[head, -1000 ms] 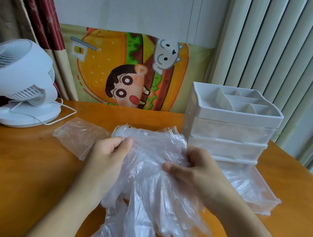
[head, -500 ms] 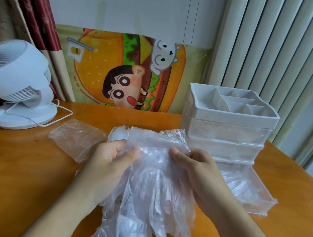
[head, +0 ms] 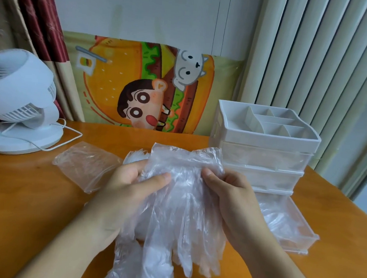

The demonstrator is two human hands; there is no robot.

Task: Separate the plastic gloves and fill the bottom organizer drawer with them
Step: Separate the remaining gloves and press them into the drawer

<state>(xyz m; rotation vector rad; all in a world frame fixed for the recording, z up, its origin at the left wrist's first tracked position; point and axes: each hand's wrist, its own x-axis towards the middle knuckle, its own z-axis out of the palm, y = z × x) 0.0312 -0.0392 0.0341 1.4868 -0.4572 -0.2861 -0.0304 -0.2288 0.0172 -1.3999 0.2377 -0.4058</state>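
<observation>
A bunch of clear plastic gloves (head: 180, 216) hangs in front of me above the wooden table (head: 24, 204), cuffs up and fingers dangling. My left hand (head: 130, 191) grips the bunch at its left side, thumb on the front. My right hand (head: 232, 197) pinches the right side of the cuffs with its thumb on top. The white organizer (head: 263, 148) stands at the right. Its bottom drawer (head: 297, 234) is pulled out toward me and holds several clear gloves.
An empty clear plastic bag (head: 84, 165) lies on the table left of my hands. A white desk fan (head: 19, 103) with its cord stands at the far left. A cartoon cushion (head: 149, 85) leans against the wall behind.
My hands have drawn closer together on the glove cuffs, and the bunch hangs more gathered than before. My left thumb has slid further onto the front of the bunch.
</observation>
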